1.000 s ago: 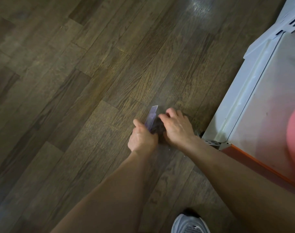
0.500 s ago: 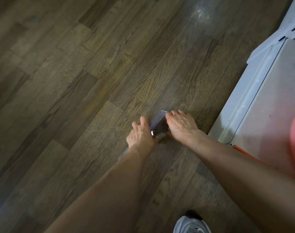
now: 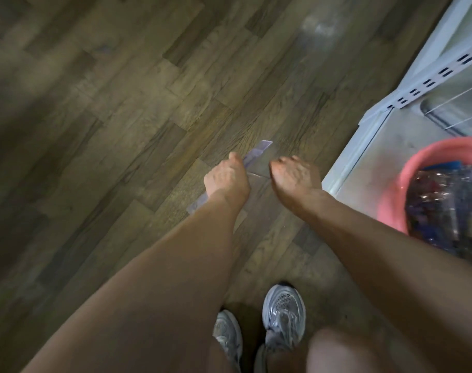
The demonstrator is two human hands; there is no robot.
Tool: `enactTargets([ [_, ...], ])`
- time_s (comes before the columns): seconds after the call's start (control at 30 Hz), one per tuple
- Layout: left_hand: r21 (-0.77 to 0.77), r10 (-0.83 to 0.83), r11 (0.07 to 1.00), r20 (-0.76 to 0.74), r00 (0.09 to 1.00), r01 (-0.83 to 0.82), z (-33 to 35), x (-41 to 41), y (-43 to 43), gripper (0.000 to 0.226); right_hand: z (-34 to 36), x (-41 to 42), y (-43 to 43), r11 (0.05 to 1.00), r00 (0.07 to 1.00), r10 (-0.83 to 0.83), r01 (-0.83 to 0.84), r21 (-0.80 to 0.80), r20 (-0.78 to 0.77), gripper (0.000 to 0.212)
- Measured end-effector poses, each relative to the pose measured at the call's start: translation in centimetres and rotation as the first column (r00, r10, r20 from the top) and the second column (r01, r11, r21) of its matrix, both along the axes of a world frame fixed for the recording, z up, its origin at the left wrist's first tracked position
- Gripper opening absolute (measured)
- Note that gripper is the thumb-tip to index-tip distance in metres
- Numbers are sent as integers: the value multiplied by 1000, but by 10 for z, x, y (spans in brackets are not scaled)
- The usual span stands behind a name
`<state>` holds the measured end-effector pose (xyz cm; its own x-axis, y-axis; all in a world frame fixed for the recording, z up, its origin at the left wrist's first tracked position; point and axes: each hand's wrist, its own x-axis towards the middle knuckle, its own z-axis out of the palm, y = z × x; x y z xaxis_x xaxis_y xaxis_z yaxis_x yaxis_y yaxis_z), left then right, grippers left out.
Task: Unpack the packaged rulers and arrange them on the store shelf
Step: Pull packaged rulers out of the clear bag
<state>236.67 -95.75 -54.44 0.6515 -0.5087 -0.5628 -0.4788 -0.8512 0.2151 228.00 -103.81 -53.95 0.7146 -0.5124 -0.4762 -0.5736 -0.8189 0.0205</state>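
**Strip the wrapper off the ruler**

The left hand [image 3: 225,179] clamps the purple ruler [image 3: 259,150] above the floor [image 3: 122,130]. The right hand [image 3: 296,175] appears to pinch the clear wrapper [image 3: 257,175] in bunched fingers [image 3: 280,164]. Pull lengthwise, ruler kept straight; the shelf [image 3: 364,146] stands at right.

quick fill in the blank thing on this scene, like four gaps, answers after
1. The left hand grips a purple ____.
2. The right hand pinches the clear ____ that comes off it.
3. The basin on the white shelf is coloured ____.
4. At the bottom, two grey ____ stand on the floor.

Missing words: ruler; wrapper; pink; shoes.
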Motion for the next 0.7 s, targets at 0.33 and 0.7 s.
enactTargets([
  [0.33,-26,-116,993,96,989,119,281,4,41,29,294,-11,46,998,999,20,-18,-58,38,29],
  [0.7,-311,-170,910,321,932,273,625,4,6,24,642,-29,55,950,942,39,69,-306,333,27],
])
